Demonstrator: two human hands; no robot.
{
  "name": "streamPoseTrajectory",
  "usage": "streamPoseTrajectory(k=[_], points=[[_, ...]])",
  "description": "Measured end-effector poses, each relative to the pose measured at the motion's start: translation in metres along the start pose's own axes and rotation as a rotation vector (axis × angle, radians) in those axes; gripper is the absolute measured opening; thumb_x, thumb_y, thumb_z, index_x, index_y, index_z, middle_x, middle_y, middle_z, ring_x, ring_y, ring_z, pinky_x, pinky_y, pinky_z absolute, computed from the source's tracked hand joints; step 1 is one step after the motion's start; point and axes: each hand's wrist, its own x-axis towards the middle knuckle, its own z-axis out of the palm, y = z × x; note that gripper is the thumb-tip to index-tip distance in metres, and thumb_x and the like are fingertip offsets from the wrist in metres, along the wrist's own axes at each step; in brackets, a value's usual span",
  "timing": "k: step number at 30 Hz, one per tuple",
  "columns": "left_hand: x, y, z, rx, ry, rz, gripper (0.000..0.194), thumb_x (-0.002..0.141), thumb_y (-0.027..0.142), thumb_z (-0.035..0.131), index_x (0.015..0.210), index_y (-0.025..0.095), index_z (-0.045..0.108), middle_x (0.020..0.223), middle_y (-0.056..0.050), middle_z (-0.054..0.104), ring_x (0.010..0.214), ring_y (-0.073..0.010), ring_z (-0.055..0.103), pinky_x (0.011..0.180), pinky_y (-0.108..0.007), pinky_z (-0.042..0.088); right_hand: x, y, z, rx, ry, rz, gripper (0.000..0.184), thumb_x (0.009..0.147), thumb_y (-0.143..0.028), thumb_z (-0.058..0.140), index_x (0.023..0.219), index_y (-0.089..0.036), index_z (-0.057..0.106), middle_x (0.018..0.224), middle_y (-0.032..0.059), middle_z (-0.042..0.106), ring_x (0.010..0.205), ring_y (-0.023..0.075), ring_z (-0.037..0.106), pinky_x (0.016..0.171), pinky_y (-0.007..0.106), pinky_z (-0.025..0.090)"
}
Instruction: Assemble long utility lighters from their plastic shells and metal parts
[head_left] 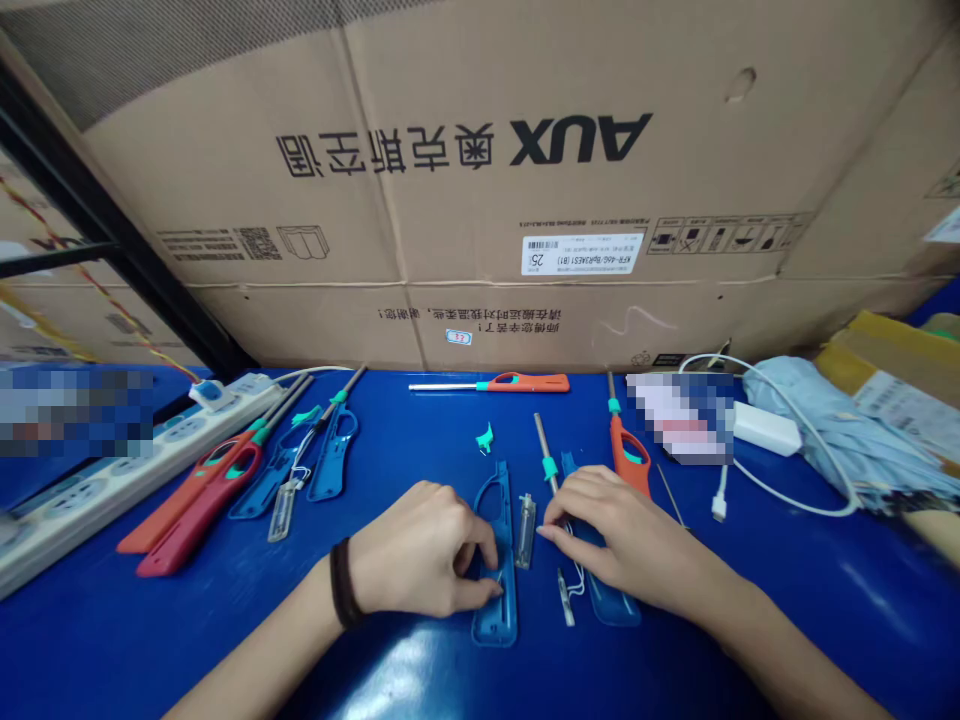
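Pinching the blue plastic lighter half-shell (495,620) on the blue workbench (150,640), the left hand (416,550) has thumb and fingers closed on it; the shell looks light, stiff and thin-walled, best held by its rim. The right hand (622,530) lies open across a second half-shell (615,603), not clamping it, near a steel rod with a teal collar (546,450). A clear plastic tube (526,530) sits between the shells, beside a small wired metal part (565,597), while an orange lighter (525,382) lies farther off
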Motion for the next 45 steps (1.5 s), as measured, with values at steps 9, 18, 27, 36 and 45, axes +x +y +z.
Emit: streamPoseTrajectory(k=[9, 18, 27, 36, 45], points=[[0.003, 0.000, 0.003, 0.039, -0.011, -0.008, 0.011, 0.072, 0.025, 0.061, 0.079, 0.026, 0.069, 0.055, 0.005, 0.066, 0.054, -0.0116, 0.062, 0.055, -0.020, 0.037, 0.000, -0.001, -0.001, -0.021, -0.027, 0.022, 0.012, 0.089, -0.024, 0.052, 0.081, -0.020, 0.060, 0.078, 0.0000, 0.063, 0.080, 0.0165, 0.057, 0.078, 0.033, 0.042], [0.002, -0.001, 0.003, 0.050, 0.039, 0.046, 0.012, 0.073, 0.020, 0.059, 0.078, 0.024, 0.069, 0.053, 0.005, 0.064, 0.055, -0.0110, 0.060, 0.055, -0.019, 0.037, -0.001, 0.000, -0.002, -0.009, 0.007, 0.014, 0.011, 0.089, -0.025, 0.052, 0.081, -0.021, 0.059, 0.080, -0.0012, 0.064, 0.081, 0.0156, 0.057, 0.079, 0.032, 0.040], [-0.001, -0.022, -0.014, 0.315, 0.120, -0.113, 0.014, 0.076, 0.022, 0.056, 0.077, 0.023, 0.070, 0.054, 0.002, 0.065, 0.053, -0.0143, 0.062, 0.050, -0.023, 0.031, 0.006, 0.026, 0.004, -0.093, 0.314, 0.418, 0.024, 0.088, -0.040, 0.049, 0.077, -0.022, 0.061, 0.073, 0.0016, 0.061, 0.069, 0.0179, 0.057, 0.064, 0.031, 0.041], [-0.001, -0.026, -0.014, 0.308, 0.159, -0.080, 0.014, 0.078, 0.026, 0.056, 0.078, 0.024, 0.070, 0.056, 0.002, 0.065, 0.053, -0.0136, 0.061, 0.050, -0.022, 0.034, 0.002, 0.016, 0.004, -0.128, 0.190, 0.402, 0.038, 0.076, -0.059, 0.057, 0.065, -0.022, 0.057, 0.072, 0.0014, 0.054, 0.070, 0.0185, 0.056, 0.056, 0.027, 0.039], [0.010, -0.017, 0.010, 0.276, 0.464, 0.292, 0.024, 0.087, 0.028, 0.046, 0.074, 0.018, 0.064, 0.058, 0.000, 0.062, 0.051, -0.0118, 0.054, 0.052, -0.024, 0.038, 0.003, 0.007, 0.008, -0.196, 0.099, 0.347, 0.018, 0.074, -0.034, 0.064, 0.062, -0.021, 0.058, 0.072, -0.0007, 0.057, 0.072, 0.0163, 0.058, 0.052, 0.024, 0.033]])
